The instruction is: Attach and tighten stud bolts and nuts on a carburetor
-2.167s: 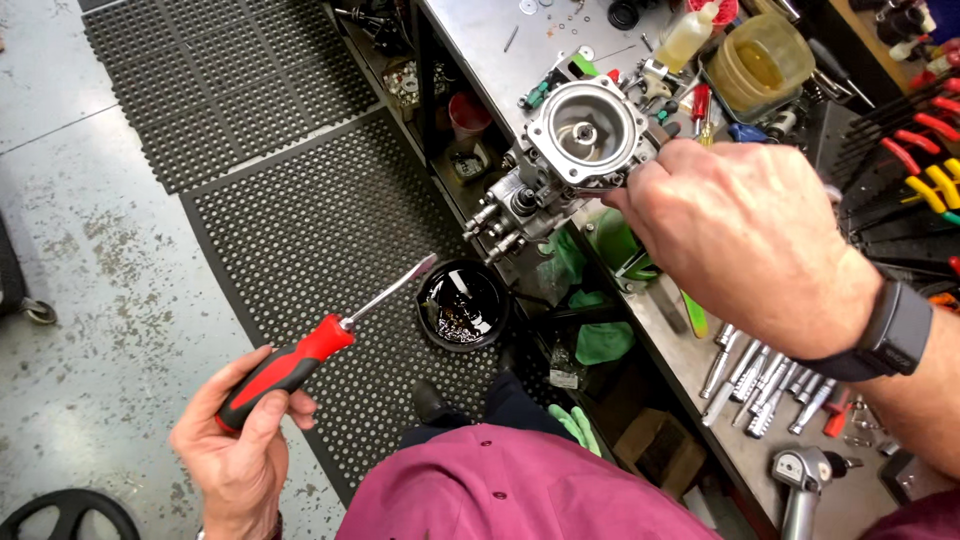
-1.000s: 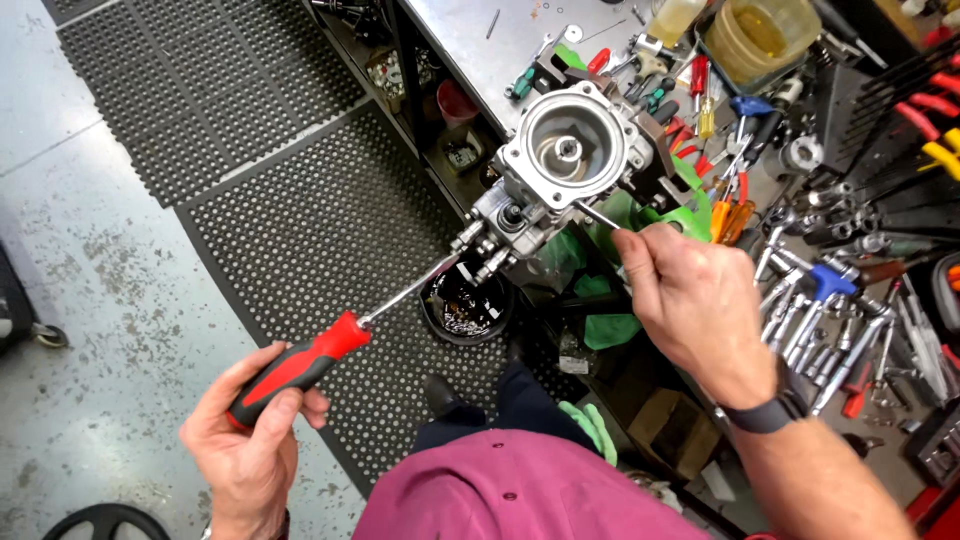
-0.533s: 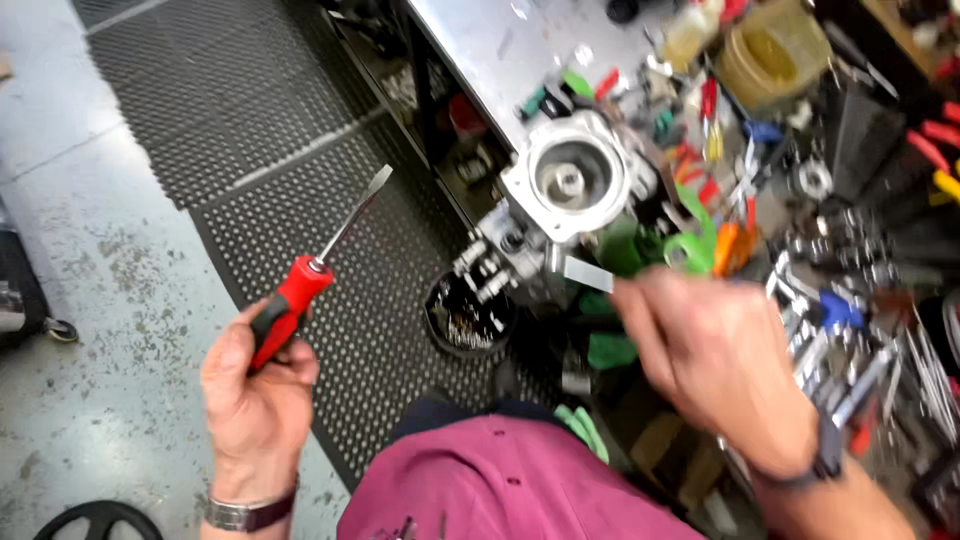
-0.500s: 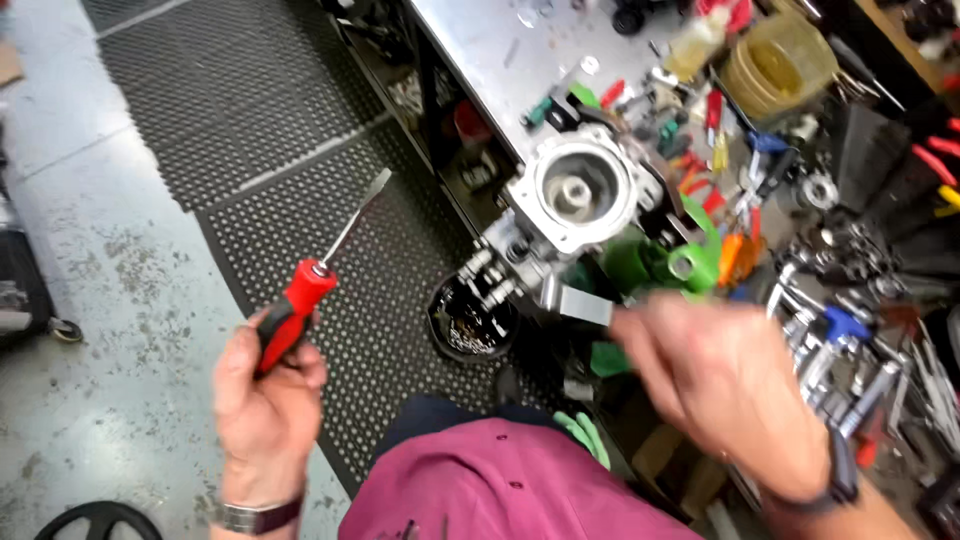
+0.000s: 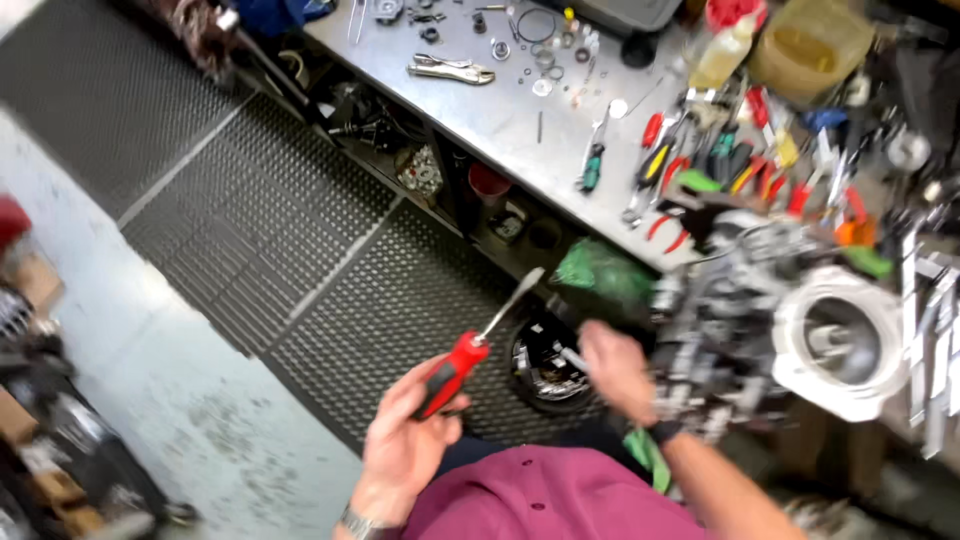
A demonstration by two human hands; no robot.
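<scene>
My left hand (image 5: 400, 440) grips a red-and-black-handled screwdriver (image 5: 452, 368); its shaft points up and to the right, toward the bench edge. My right hand (image 5: 615, 368) is blurred, just left of a grey metal engine-like assembly (image 5: 790, 320) with a round white opening. It pinches a small pale metal piece (image 5: 570, 357) over a round black bowl of parts (image 5: 545, 370) on the floor. The assembly sits at the bench's front edge, and neither hand touches it.
A steel workbench (image 5: 500, 115) carries locking pliers (image 5: 450, 69), washers, several red- and green-handled tools (image 5: 700, 155) and a yellowish tub (image 5: 810, 45). A green rag (image 5: 600, 270) hangs below. Black perforated mats (image 5: 330, 270) cover the grey floor. A shelf under the bench holds clutter.
My right hand dropped from beside the assembly down to the black bowl. The screwdriver hand stayed low and turned slightly. The view swung left, so the assembly now sits at the right.
</scene>
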